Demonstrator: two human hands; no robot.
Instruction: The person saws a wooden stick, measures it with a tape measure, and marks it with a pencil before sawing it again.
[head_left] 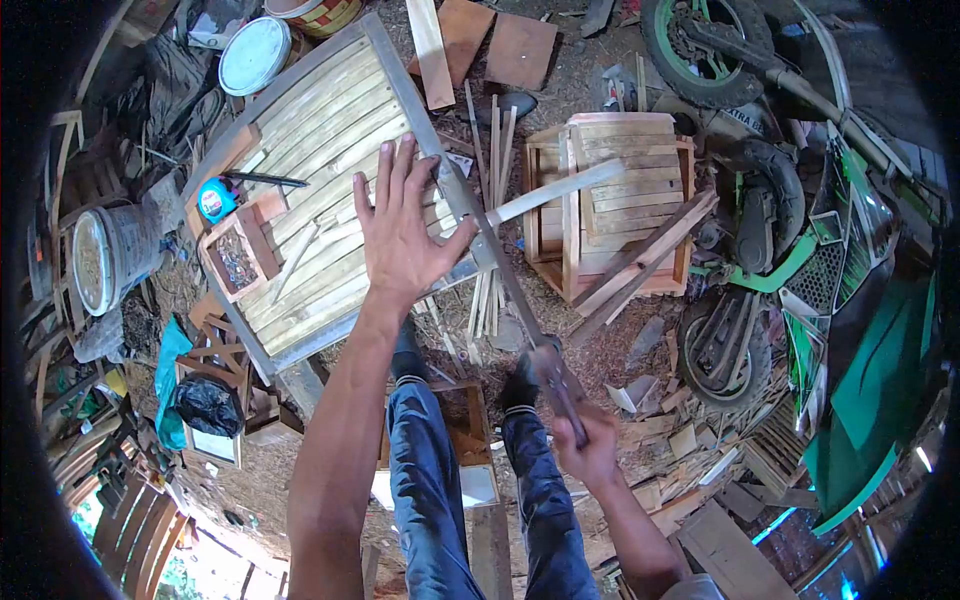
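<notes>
My left hand [402, 240] lies with spread fingers on the slatted wooden table [345, 95], near its right edge. Under or beside its thumb, a pale wood strip [560, 190] sticks out past that edge to the right. My right hand [590, 445] is wrapped round the handle of a saw [520, 300], whose long dark blade runs up across the strip close to the table edge. On the table's left part are a blue tape measure [215, 200], a black pen [265, 179] and a small wooden box of nails or screws [232, 262].
Right of the table stands a slatted wooden crate [625, 200] with loose strips on it. Thin sticks [497, 170] lie between them. A green motorcycle [780, 270] is at the right, white buckets [255, 57] at upper left. Wood scraps cover the ground.
</notes>
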